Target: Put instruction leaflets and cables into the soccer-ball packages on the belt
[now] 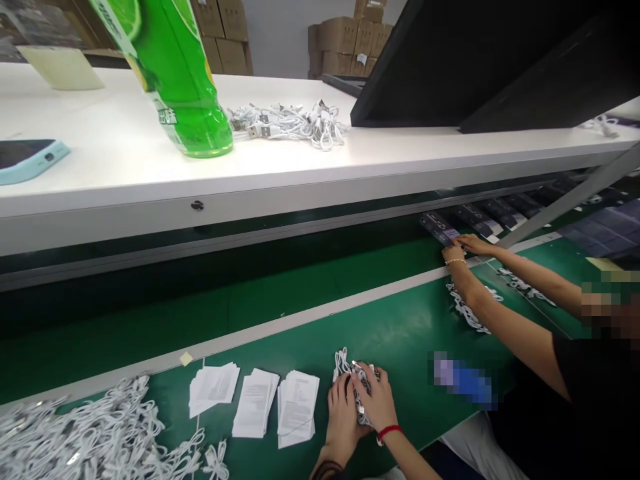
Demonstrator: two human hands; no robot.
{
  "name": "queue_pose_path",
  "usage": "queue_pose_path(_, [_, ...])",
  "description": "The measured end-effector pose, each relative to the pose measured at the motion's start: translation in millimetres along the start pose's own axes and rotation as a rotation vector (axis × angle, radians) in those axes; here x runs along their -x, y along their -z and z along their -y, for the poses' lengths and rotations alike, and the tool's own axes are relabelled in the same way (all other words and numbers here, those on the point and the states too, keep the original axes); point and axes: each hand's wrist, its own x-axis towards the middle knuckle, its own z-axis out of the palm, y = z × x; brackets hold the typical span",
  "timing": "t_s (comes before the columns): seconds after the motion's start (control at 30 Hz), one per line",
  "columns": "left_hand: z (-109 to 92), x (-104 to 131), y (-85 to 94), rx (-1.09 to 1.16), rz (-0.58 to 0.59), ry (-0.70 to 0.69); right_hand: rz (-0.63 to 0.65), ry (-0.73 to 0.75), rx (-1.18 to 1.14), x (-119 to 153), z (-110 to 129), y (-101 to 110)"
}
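Note:
On the green bench, at the lower middle of the head view, a small heap of tied white USB cables [361, 393] lies between my two hands. My left hand [343, 413] presses against its left side, fingers curved together. From the right, my right hand [377, 400], with a red band at the wrist, wraps over the same cables. Several loops stick out beyond my fingertips; the rest is partly hidden under the hands. Just left of my left hand lies a stack of printed white leaflets [298, 408], with two more stacks [255, 403] [214, 388] beside it.
A large pile of white cables [85, 433] covers the bench at lower left. Above runs a white shelf [280, 177] with a green bottle [185, 87], a phone [30, 160] and cables. At right, a co-worker's hands [463, 248] touch a dark box [437, 227] on the conveyor.

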Motion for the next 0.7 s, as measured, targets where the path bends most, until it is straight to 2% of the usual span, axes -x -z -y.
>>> queue_pose_path(0.1, [-12, 2, 18.7, 0.109, 0.136, -0.01, 0.055, -0.093, -0.227, -3, -8, 8])
queue_pose_path(0.17, [-21, 3, 30.5, 0.177, 0.183, -0.013, 0.054, -0.127, -0.334, -5, -12, 13])
queue_pose_path(0.37, [-38, 6, 58.8, 0.223, 0.173, -0.15, -0.001, -0.116, -0.5, 3, -4, 29])
queue_pose_path(0.47, [-48, 10, 76.3, 0.184, 0.116, -0.202, -0.025, -0.095, -0.62, 12, 17, 42])
queue_pose_path(0.57, [-55, 21, 103.7, 0.148, 0.026, -0.18, -0.005, -0.049, -0.713, 23, 50, 56])
queue_pose_path(0.63, [-55, 34, 129.1, 0.137, -0.04, -0.15, 0.076, -0.003, -0.708, 31, 79, 59])
queue_pose_path(0.7, [-47, 54, 158.1, 0.139, -0.095, -0.084, 0.18, 0.065, -0.67, 41, 111, 51])
